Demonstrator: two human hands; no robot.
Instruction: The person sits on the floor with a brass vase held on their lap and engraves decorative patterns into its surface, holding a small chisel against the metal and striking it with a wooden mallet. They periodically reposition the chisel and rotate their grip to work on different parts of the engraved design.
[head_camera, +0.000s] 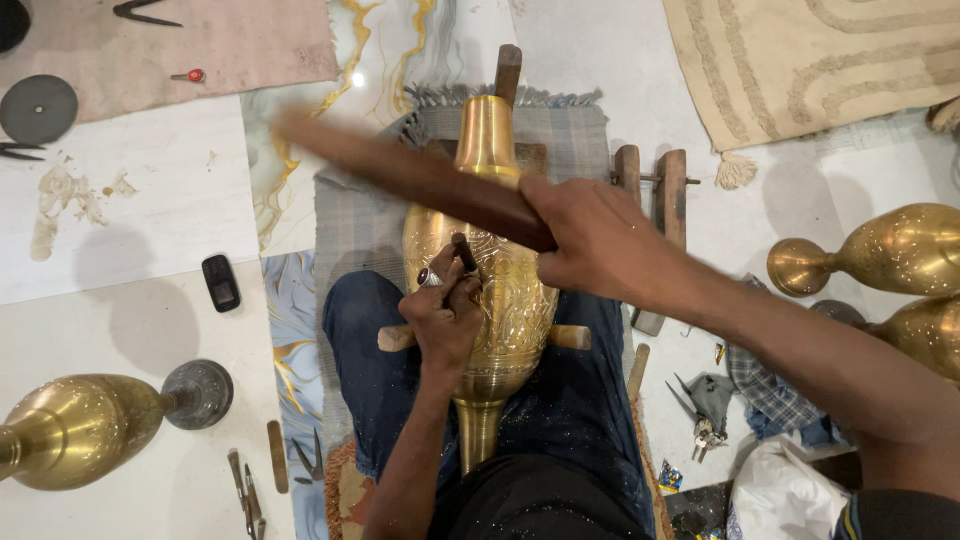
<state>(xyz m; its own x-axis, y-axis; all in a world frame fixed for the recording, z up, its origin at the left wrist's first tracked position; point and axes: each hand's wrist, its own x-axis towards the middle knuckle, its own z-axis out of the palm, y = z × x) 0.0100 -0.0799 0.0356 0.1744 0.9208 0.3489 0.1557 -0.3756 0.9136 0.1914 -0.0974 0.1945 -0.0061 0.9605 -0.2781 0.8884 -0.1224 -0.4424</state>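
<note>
Lengthwise, brass vase (500, 300) lies with neck pointing away.

Four brass vases: one (500, 290) at centre, one (80, 425) at eight o'clock, two (880, 255) (925, 335) at three o'clock. Two hands (445, 315) (590, 240). One phone (220, 282), one dark disc (38, 108). Small hand tools (700, 420) at five o'clock, perhaps three.
</note>
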